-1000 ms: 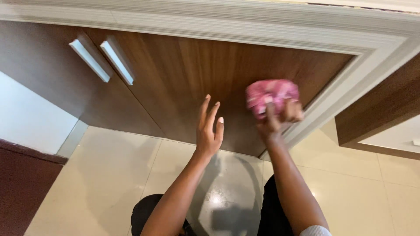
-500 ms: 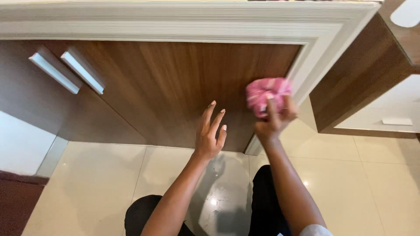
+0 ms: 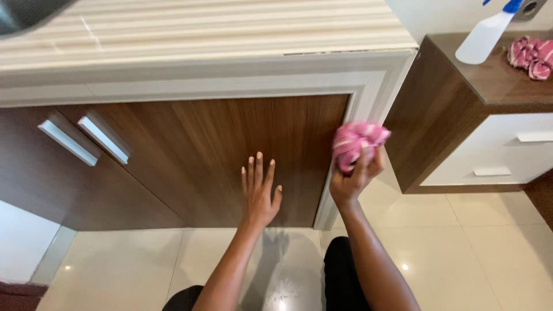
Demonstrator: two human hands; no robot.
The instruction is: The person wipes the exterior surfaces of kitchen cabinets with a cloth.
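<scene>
My right hand (image 3: pixel 352 178) grips a crumpled pink cloth (image 3: pixel 358 142) and holds it against the right edge of a brown wooden cabinet door (image 3: pixel 224 150), next to the white door frame (image 3: pixel 368 98). My left hand (image 3: pixel 258 193) rests flat on the same door lower down, fingers spread and pointing up. Two white bar handles (image 3: pixel 86 141) sit on the doors at the left.
A pale striped countertop (image 3: pixel 219 29) tops the cabinet. At the right stands a lower brown unit with white drawers (image 3: pixel 507 150); on it are a white spray bottle with a blue nozzle (image 3: pixel 484 34) and another pink cloth (image 3: pixel 533 57). Glossy cream floor tiles (image 3: pixel 461 247) lie below.
The view has tilted upward, showing the countertop and the side unit. My right hand with the pink cloth has moved rightward along the door to its right edge. The left hand stays flat on the door.
</scene>
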